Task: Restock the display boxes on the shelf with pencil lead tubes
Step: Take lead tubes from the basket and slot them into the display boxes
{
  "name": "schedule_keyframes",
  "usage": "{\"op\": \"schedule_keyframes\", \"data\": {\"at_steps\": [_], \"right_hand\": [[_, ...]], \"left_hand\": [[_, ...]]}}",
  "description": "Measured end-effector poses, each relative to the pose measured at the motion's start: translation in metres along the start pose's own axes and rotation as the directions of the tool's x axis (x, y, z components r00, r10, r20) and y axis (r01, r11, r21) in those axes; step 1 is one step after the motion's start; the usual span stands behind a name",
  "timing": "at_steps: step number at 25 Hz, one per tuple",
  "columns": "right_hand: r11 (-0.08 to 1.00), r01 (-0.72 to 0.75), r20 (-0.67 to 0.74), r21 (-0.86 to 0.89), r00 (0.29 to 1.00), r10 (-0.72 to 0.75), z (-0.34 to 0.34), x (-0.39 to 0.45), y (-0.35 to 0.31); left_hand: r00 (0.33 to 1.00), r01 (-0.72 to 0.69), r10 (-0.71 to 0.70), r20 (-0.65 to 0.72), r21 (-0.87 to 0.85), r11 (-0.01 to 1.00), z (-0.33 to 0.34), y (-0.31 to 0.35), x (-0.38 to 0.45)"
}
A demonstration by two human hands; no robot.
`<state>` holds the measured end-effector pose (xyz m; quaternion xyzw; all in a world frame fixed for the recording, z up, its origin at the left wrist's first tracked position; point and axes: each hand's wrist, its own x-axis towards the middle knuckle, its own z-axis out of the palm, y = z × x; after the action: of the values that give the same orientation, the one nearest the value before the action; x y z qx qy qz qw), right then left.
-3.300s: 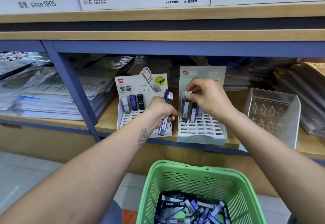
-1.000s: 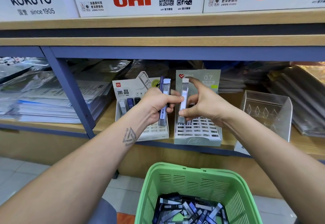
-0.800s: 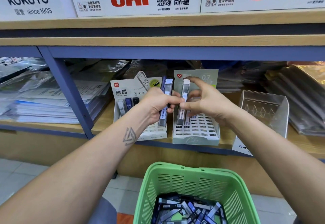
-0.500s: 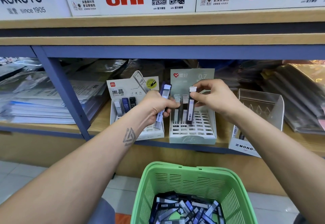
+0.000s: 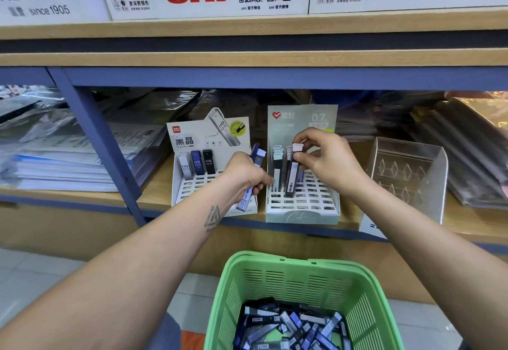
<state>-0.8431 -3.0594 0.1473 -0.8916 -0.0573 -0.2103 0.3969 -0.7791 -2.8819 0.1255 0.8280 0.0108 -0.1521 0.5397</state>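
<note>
Two display boxes stand on the shelf: a white HB 0.5 box (image 5: 192, 193) on the left holding three tubes, and a grey-green 0.7 box (image 5: 308, 206) on the right with several tubes in its back rows. My right hand (image 5: 327, 160) pinches the white-capped top of a dark lead tube (image 5: 292, 176) whose lower end stands in the 0.7 box's grid. My left hand (image 5: 244, 176) grips a blue lead tube (image 5: 251, 184) between the two boxes. A green basket (image 5: 275, 275) below holds several more loose tubes.
A clear acrylic holder (image 5: 412, 173) stands to the right of the 0.7 box. Stacks of wrapped paper (image 5: 55, 162) lie left of a blue shelf post (image 5: 101, 143). More wrapped stock (image 5: 467, 140) lies at the far right. Uni and Kokuyo cartons sit on the shelf above.
My right hand took a tube from beside my left hand, carried it right and lowered it into the 0.7 box's grid. My left hand kept its blue tube and dropped slightly.
</note>
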Motion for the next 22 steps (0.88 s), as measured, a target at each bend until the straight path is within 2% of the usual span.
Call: {"op": "schedule_keyframes", "data": {"at_steps": [4,8,13,18,20,22], "right_hand": [[1.000,-0.004,-0.007,-0.025,1.000,0.004,0.001,0.000,0.001],[0.983,0.086,0.063,-0.160,0.995,-0.077,0.006,-0.001,0.000],[0.957,0.118,0.018,-0.264,0.993,-0.117,0.009,-0.003,0.002],[0.941,0.082,-0.001,-0.327,0.996,-0.088,0.008,-0.004,-0.001],[0.938,0.084,-0.002,-0.335,0.996,-0.090,0.008,-0.004,-0.003],[0.949,0.098,-0.022,-0.298,0.994,-0.110,0.007,-0.002,-0.008]], "left_hand": [[1.000,0.004,-0.003,-0.005,0.030,1.000,0.003,-0.002,0.002],[1.000,0.000,0.000,-0.016,0.045,0.999,0.004,-0.004,0.004],[1.000,0.008,-0.007,-0.020,0.058,0.998,0.006,-0.004,0.002],[1.000,0.028,-0.027,-0.016,0.048,0.998,0.004,-0.002,-0.001],[0.999,0.037,-0.036,0.007,-0.012,0.999,0.001,0.002,-0.005],[0.996,0.070,-0.056,0.076,-0.203,0.977,-0.004,0.011,-0.012]]}}
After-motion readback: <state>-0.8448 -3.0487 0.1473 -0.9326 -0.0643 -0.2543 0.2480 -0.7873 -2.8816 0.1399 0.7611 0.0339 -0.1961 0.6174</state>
